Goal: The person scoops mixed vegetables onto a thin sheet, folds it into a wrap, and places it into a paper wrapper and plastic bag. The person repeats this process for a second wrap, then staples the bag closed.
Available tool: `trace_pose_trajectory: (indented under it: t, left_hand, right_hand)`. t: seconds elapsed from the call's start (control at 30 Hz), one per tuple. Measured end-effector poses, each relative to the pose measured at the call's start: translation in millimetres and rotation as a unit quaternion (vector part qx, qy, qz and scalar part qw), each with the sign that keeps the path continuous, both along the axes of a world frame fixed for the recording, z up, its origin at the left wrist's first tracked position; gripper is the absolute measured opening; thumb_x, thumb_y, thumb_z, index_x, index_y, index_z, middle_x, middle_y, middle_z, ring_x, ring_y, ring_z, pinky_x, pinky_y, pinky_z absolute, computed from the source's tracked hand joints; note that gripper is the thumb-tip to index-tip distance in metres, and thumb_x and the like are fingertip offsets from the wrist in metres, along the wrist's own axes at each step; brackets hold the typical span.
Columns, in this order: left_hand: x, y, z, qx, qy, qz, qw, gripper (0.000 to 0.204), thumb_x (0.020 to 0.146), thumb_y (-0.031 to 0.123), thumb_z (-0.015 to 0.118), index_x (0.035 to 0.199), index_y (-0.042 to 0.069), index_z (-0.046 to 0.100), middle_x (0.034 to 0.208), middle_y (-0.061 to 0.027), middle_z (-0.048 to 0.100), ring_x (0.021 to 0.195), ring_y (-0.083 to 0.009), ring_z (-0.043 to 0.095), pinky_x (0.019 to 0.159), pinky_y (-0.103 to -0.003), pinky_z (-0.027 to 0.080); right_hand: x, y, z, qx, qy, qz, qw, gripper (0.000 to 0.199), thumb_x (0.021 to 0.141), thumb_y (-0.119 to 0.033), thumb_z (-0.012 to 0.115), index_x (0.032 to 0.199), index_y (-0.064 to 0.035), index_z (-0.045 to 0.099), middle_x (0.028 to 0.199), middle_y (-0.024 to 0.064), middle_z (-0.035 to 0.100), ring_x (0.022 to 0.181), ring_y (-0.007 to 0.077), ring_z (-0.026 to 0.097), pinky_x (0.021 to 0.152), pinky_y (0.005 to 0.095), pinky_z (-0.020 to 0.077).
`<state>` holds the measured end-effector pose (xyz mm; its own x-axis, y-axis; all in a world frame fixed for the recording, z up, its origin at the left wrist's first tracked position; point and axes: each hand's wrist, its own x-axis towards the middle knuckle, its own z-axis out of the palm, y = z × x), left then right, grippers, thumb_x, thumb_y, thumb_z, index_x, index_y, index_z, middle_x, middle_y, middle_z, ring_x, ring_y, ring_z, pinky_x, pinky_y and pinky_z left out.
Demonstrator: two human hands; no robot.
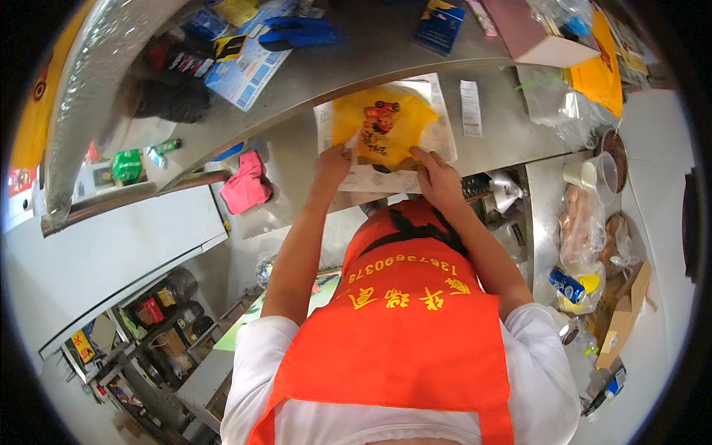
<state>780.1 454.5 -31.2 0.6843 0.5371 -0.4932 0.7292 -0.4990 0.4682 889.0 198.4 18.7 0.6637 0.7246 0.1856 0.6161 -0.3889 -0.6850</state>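
A yellow bag with a red print [386,122] lies on a clear plastic bag [437,137] on the steel counter [489,144] in front of me. My left hand [334,159] pinches the lower left edge of the clear bag near the yellow one. My right hand [437,174] presses fingers on the lower right edge of the yellow bag. Both forearms reach up from my orange apron [408,326].
A paper receipt [470,107] lies right of the bags. A pink cloth [246,185] sits at the left, blue gloves [300,33] on the upper shelf. Clear bags [564,104], plastic cups [601,174], wrapped bread [582,222] and a blue can [567,284] crowd the right side.
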Motion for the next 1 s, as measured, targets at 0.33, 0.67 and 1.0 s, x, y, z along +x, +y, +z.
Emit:
trace_pose_trajectory:
  t: [0.33,0.67,1.0]
  left_hand:
    - [-6.8,1.5,97.6,-0.476,-0.497,0.391,0.611,0.025,0.099,0.027,0.051,0.109,0.006,0.060,0.094,-0.0026,0.065,0.078,-0.0155,0.058,0.067,-0.029,0.044]
    - [-6.2,1.3,90.9,-0.439,-0.459,0.293,0.715,0.025,0.100,0.027,0.053,0.112,0.006,0.060,0.099,-0.0054,0.066,0.084,-0.0182,0.061,0.076,-0.033,0.048]
    - [85.0,-97.6,76.5,-0.240,-0.142,-0.077,0.957,0.045,0.093,0.047,0.065,0.098,0.002,0.069,0.074,-0.0050,0.066,0.067,-0.0149,0.063,0.062,-0.032,0.049]
  right_hand:
    - [48.9,-2.3,68.1,0.327,0.474,-0.072,0.815,0.033,0.091,-0.001,0.047,0.123,0.0010,0.054,0.091,0.0068,0.066,0.071,0.0125,0.062,0.065,0.0247,0.0495]
    - [83.0,0.5,14.3,0.211,-0.038,-0.135,0.967,0.020,0.094,-0.023,0.066,0.086,-0.0052,0.062,0.078,0.0051,0.060,0.066,0.0161,0.057,0.062,0.0272,0.0447]
    - [80.8,43.0,-14.2,0.446,0.594,-0.195,0.641,0.026,0.099,-0.034,0.060,0.100,-0.0087,0.057,0.086,0.0008,0.060,0.080,0.0084,0.056,0.071,0.0272,0.0472]
